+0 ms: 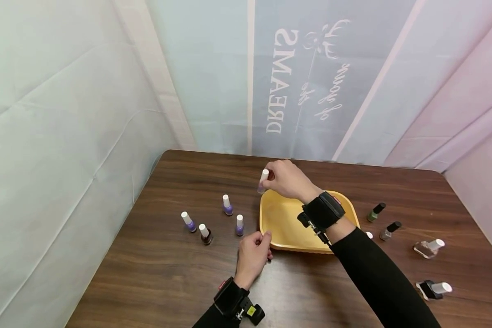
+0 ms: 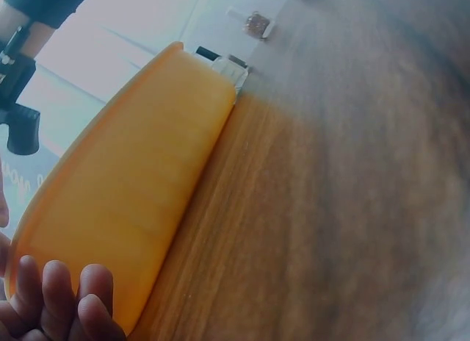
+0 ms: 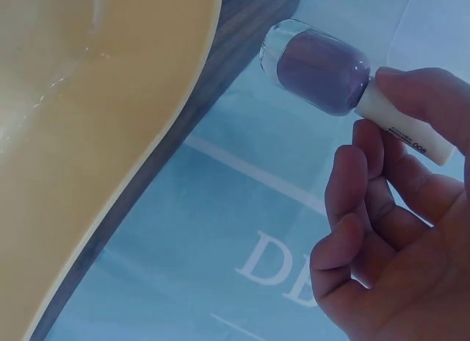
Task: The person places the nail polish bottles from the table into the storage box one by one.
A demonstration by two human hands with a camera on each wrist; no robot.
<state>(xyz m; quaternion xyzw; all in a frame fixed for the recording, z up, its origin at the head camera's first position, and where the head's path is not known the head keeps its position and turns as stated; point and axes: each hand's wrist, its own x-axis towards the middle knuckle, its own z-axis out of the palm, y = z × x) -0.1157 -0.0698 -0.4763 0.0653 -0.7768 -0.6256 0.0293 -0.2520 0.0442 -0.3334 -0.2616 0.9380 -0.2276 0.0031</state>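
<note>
My right hand [image 1: 289, 180] pinches the white cap of a nail polish bottle [image 3: 319, 69] with pale purple polish. In the head view that hand is over the far left corner of a yellow tray [image 1: 295, 223], with the bottle [image 1: 263, 181] just beyond the rim. The bottle's glass end points away from the palm in the right wrist view. At the tray's near left corner, my left hand [image 1: 253, 255] grips the rim with thumb and finger. Its other fingers [image 2: 57, 297] curl in front of the tray's outer wall [image 2: 139, 179].
Left of the tray stand purple bottles [image 1: 228, 205] and a dark one [image 1: 205, 234]. To its right are a green bottle [image 1: 376, 212], a black-capped clear one [image 1: 390, 231] and white-capped bottles [image 1: 428, 248], one with black [image 1: 433, 289]. A fabric backdrop [image 1: 217, 91] hangs behind the wooden table [image 1: 164, 273].
</note>
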